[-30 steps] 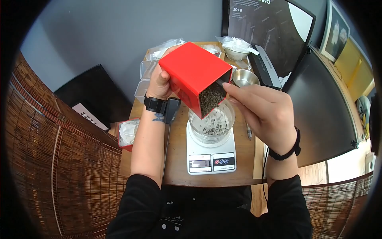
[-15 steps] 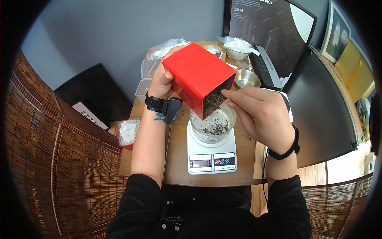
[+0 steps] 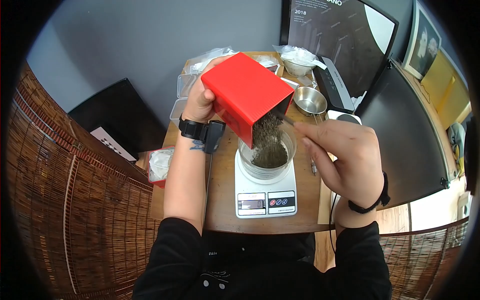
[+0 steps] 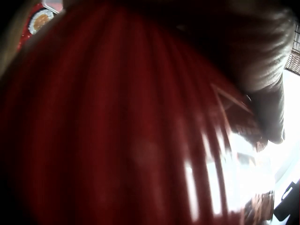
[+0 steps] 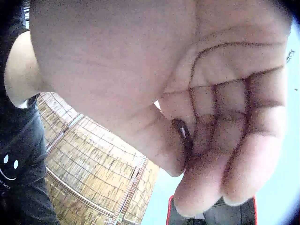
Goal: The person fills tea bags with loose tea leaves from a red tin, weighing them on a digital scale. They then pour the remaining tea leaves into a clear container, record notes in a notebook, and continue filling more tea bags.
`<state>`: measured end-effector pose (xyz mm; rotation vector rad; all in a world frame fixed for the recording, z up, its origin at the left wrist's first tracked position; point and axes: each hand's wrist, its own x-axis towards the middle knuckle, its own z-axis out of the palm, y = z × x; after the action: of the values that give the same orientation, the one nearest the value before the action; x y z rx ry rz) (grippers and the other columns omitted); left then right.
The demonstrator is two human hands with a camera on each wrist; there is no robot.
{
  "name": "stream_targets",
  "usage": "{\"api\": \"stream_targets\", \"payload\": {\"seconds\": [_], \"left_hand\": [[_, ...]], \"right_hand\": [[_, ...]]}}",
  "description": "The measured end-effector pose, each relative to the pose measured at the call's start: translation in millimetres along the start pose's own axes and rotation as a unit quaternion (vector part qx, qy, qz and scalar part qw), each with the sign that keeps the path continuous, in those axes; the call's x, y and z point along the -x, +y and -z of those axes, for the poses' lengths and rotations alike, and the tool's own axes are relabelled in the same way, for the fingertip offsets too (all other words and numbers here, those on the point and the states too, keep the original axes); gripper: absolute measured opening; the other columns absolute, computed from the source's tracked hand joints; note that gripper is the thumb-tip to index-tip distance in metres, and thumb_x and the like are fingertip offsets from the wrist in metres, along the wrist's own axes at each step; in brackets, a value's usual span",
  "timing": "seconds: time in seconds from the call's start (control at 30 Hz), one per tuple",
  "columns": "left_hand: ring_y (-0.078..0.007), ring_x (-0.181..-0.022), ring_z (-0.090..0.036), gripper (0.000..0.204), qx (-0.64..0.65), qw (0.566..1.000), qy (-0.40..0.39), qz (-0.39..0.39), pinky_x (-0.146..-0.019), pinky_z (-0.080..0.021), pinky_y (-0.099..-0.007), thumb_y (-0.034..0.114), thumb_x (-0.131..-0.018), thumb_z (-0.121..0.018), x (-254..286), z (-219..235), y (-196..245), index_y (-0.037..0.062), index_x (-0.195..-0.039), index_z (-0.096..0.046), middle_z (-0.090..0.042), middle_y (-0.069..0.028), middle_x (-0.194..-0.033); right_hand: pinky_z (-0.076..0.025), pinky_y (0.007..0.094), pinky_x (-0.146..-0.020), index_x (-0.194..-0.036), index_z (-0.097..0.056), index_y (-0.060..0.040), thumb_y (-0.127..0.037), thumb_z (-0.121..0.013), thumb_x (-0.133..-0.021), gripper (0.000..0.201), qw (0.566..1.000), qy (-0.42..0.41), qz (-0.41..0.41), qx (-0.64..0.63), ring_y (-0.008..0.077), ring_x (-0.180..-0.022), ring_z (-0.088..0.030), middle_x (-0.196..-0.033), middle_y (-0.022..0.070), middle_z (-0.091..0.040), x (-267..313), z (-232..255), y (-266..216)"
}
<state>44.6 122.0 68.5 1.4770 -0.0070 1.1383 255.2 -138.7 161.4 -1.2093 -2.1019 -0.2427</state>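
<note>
My left hand [image 3: 201,100] grips a red tin [image 3: 247,85] from its left side, tilted with its mouth down to the right. Dark dried tea leaves [image 3: 267,132] spill from that mouth into a clear round container [image 3: 291,155], where a dark heap lies. The container stands on a white kitchen scale [image 3: 265,187] whose display shows 0. Between thumb and fingers my right hand [image 3: 350,152] pinches a dark thin-handled tool [image 3: 286,118]; its far end is hidden in the tin. In the right wrist view the handle's end [image 5: 184,133] shows against the fingers.
Behind the tin stand a metal pan [image 3: 311,101] and a bagged bowl [image 3: 299,65]. A clear plastic box [image 3: 187,87] lies at the back left. Below the table's left side is a red container with white lining [image 3: 161,165]. A black appliance [image 3: 332,82] stands back right.
Tea leaves now pour in a thick stream, and the heap in the container has grown. My right hand has drawn back to the right, showing more of the handle.
</note>
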Motion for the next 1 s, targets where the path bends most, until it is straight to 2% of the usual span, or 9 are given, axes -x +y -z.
{"api": "stream_targets", "payload": {"seconds": [0.07,0.1,0.3,0.5,0.63,0.73,0.83,0.9,1.0], "left_hand": [[-0.0258,-0.140,-0.059,0.133,0.005,1.000,0.001,-0.002,-0.119,-0.047,-0.0421,0.081,-0.059,-0.092,-0.2,0.5,-1.2,-0.0024,-0.153,-0.049,-0.060,-0.0155,-0.148],[-0.0260,-0.140,-0.059,0.133,0.009,1.000,0.001,-0.004,-0.119,-0.047,-0.0424,0.081,-0.059,-0.092,-0.1,0.8,-1.7,-0.0026,-0.154,-0.048,-0.060,-0.0156,-0.148],[-0.0263,-0.139,-0.060,0.131,0.004,1.000,-0.009,-0.009,-0.119,-0.048,-0.0428,0.080,-0.061,-0.092,0.4,1.1,1.1,-0.0029,-0.153,-0.049,-0.061,-0.0156,-0.147],[-0.0262,-0.137,-0.061,0.131,0.023,1.000,-0.008,-0.012,-0.118,-0.048,-0.0425,0.079,-0.061,-0.093,-0.4,-0.4,-0.5,-0.0027,-0.152,-0.049,-0.062,-0.0155,-0.146],[-0.0261,-0.137,-0.061,0.130,0.015,1.000,-0.013,-0.017,-0.117,-0.049,-0.0424,0.078,-0.061,-0.093,-1.0,3.8,0.8,-0.0026,-0.152,-0.050,-0.063,-0.0152,-0.145],[-0.0256,-0.137,-0.061,0.130,0.018,1.000,-0.005,-0.021,-0.117,-0.049,-0.0420,0.078,-0.060,-0.094,0.2,-1.4,5.2,-0.0025,-0.152,-0.050,-0.063,-0.0147,-0.145],[-0.0252,-0.137,-0.061,0.131,0.013,1.000,0.001,-0.015,-0.117,-0.049,-0.0418,0.079,-0.059,-0.093,1.0,-4.0,7.0,-0.0024,-0.152,-0.050,-0.062,-0.0143,-0.146],[-0.0251,-0.137,-0.061,0.131,0.015,1.000,-0.010,-0.015,-0.117,-0.049,-0.0418,0.079,-0.059,-0.093,-0.1,-4.2,6.1,-0.0021,-0.153,-0.049,-0.062,-0.0142,-0.146],[-0.0253,-0.138,-0.061,0.131,0.018,1.000,-0.020,-0.010,-0.117,-0.049,-0.0418,0.079,-0.059,-0.093,-2.5,1.8,-1.5,-0.0021,-0.153,-0.049,-0.062,-0.0143,-0.146]], "right_hand": [[-0.054,0.0395,-0.058,-0.111,-0.078,-0.0032,-0.006,-0.077,-0.089,0.021,0.996,0.061,0.012,0.056,0.0288,-0.069,-0.069,-0.078,0.0081,-0.067,-4.0,-8.0,1.6],[-0.054,0.0395,-0.058,-0.111,-0.078,-0.0032,-0.006,-0.077,-0.089,0.021,0.997,0.061,0.012,0.056,0.0288,-0.069,-0.069,-0.078,0.0081,-0.067,-6.0,-12.3,3.4],[-0.057,0.0399,-0.064,-0.107,-0.078,-0.0026,-0.008,-0.075,-0.090,0.018,0.996,0.015,0.046,0.071,0.0273,-0.074,-0.071,-0.081,0.0076,-0.067,-12.8,-34.4,16.9],[-0.056,0.0407,-0.062,-0.106,-0.078,-0.0015,-0.008,-0.075,-0.090,0.017,0.997,-0.055,0.007,0.049,0.0286,-0.072,-0.070,-0.079,0.0092,-0.067,-3.3,-8.0,-2.6],[-0.055,0.0410,-0.061,-0.106,-0.078,-0.0018,-0.006,-0.075,-0.089,0.018,0.998,-0.055,0.007,0.037,0.0291,-0.071,-0.069,-0.078,0.0094,-0.066,-1.4,-0.4,-8.4],[-0.055,0.0408,-0.061,-0.108,-0.078,-0.0024,-0.004,-0.076,-0.088,0.020,0.999,-0.008,-0.001,0.037,0.0290,-0.072,-0.070,-0.077,0.0089,-0.065,-2.3,-2.6,-7.9],[-0.055,0.0396,-0.061,-0.110,-0.078,-0.0028,-0.003,-0.077,-0.087,0.023,0.998,0.047,0.036,0.033,0.0283,-0.073,-0.070,-0.079,0.0076,-0.066,-12.9,-25.3,4.3],[-0.056,0.0386,-0.063,-0.107,-0.076,-0.0029,-0.004,-0.077,-0.087,0.020,0.990,0.098,0.098,0.026,0.0274,-0.074,-0.071,-0.081,0.0068,-0.067,-20.2,-46.1,17.8],[-0.056,0.0394,-0.065,-0.100,-0.073,-0.0039,-0.004,-0.075,-0.088,0.012,0.992,0.076,0.093,0.042,0.0274,-0.074,-0.070,-0.080,0.0062,-0.065,-21.2,-63.3,24.4]]}}
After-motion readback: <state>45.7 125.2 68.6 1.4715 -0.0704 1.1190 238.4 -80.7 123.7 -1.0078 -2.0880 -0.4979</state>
